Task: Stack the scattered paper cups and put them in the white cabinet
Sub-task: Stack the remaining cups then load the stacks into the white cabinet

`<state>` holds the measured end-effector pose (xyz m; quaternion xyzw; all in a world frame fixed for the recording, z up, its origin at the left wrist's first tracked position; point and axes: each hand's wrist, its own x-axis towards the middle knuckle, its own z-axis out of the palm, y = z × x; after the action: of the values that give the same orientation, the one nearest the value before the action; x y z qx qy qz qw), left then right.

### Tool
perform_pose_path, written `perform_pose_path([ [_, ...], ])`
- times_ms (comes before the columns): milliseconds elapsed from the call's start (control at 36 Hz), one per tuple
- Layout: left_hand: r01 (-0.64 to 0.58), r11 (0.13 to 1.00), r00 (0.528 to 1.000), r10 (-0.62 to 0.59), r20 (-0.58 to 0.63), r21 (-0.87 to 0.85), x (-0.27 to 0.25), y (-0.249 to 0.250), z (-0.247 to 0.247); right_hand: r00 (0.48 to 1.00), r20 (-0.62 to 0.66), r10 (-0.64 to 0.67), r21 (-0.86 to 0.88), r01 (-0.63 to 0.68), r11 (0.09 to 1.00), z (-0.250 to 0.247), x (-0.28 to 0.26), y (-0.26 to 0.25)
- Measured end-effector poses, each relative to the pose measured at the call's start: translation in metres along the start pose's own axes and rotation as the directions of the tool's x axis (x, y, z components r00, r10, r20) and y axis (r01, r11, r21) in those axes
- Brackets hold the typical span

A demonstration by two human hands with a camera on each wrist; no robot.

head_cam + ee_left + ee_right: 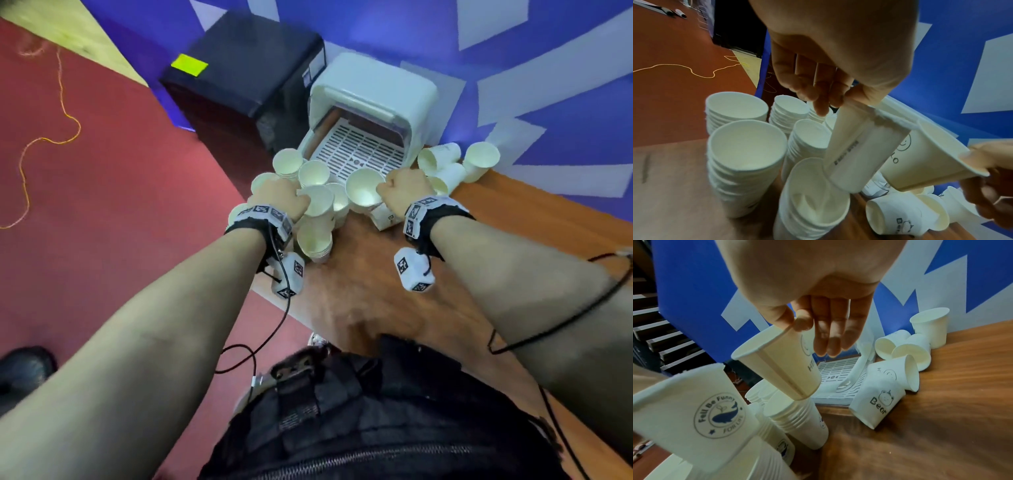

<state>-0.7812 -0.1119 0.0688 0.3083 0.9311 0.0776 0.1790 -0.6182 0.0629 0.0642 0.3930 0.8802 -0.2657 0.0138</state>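
Paper cups: white, tapered, rolled rims, some with printed logos. Left hand (279,198) pinches a whale-logo cup (694,412) by its rim between thumb and fingers; in the left wrist view its base dips into the mouth of the front stack (812,203). Right hand (407,193) pinches a smiley "HELLO" cup (779,365) at the rim, held tilted above another stack (799,420). Both grips clenched on their cups.

Containers: white cabinet (376,92) stands at the back of the table (376,291) against the blue-and-white wall (513,68), lid raised, slotted tray (359,150) showing at its open front. No cups seen on the tray's visible part.

Several upright stacks (744,162) crowd the table's left corner, right at the edge over the red floor (102,171). Loose cups (445,168) lie on their sides at the right of the cabinet, one standing upright (481,161) near the wall. A "Bear" cup (877,402) lies tipped just before the tray.

Open wood surface lies between the cups and the person. A black box (246,68) sits on the floor left of the cabinet; an orange cord (44,137) trails across the floor.
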Motion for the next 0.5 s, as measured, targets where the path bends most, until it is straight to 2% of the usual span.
perform_pose_path([
  [361, 0.008, 0.999, 0.995, -0.011, 0.101, 0.031, -0.011, -0.025, 0.032, 0.995, -0.021, 0.094, 0.056, -0.093, 0.994, 0.025, -0.003, -0.005],
  [500, 0.007, 1.000, 0.992, -0.010, 0.127, 0.030, -0.011, -0.032, 0.041, 0.991, -0.087, 0.105, 0.033, -0.103, 0.994, 0.023, 0.000, -0.015],
])
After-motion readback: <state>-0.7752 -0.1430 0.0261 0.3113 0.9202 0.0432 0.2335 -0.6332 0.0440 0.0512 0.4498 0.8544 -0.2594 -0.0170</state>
